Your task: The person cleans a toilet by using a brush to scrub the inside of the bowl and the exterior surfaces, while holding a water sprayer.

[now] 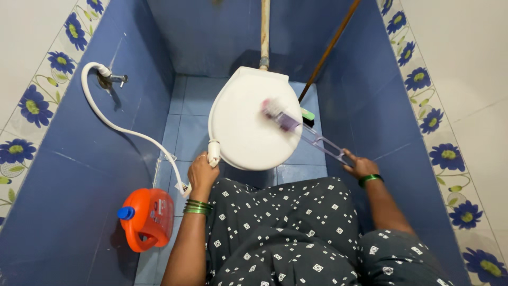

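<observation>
head view: brush [301, 130] slants up-left from right hand [361, 167].

Brush [288, 123] on lid [243, 127], jug [148, 218] left
</observation>
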